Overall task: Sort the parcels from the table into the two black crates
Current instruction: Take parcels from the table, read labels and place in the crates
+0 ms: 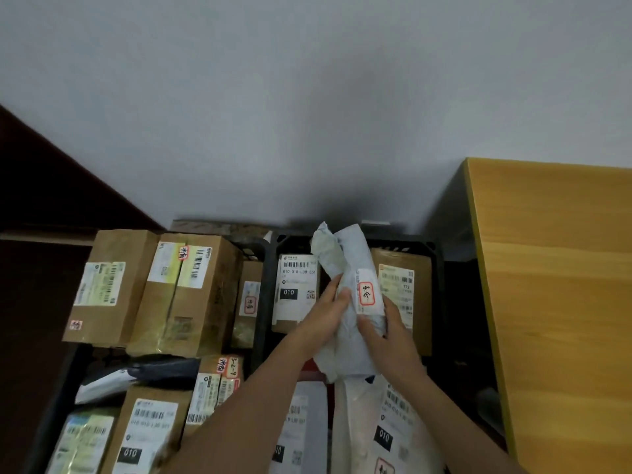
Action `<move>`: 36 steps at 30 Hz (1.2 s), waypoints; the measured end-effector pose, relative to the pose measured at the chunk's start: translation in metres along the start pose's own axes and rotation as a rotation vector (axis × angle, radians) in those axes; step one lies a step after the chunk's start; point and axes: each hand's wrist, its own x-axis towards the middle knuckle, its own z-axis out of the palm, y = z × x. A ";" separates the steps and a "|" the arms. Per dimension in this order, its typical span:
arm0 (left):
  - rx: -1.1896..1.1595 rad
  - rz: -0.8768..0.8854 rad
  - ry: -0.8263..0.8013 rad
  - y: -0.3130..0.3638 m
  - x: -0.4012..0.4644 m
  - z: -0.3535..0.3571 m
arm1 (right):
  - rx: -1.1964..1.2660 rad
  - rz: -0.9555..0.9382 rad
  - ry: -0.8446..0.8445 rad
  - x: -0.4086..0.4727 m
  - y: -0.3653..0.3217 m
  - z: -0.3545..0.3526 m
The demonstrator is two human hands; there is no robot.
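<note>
My left hand [328,311] and right hand [390,331] grip the soft grey parcel [345,302] above the right crate [434,249]; it may slip and land crooked.

Both hands raised close together, left [326,311], right [390,331], fingers curled

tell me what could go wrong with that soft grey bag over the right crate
1. The soft grey plastic mailer bag is floppy; held low by the left hand and right hand, its top may sag or slip.
2. The black plastic crate below already holds boxes, so it may lie unsteady on top.
</note>
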 end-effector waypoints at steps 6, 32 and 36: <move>0.507 0.146 0.139 -0.011 0.025 -0.009 | -0.165 -0.152 0.096 0.014 0.006 0.020; 1.602 0.325 0.305 -0.017 0.054 -0.025 | -1.172 -0.306 0.042 0.048 0.038 0.035; 1.607 0.329 0.315 -0.024 0.043 -0.025 | -1.174 -0.319 0.010 0.043 0.037 0.028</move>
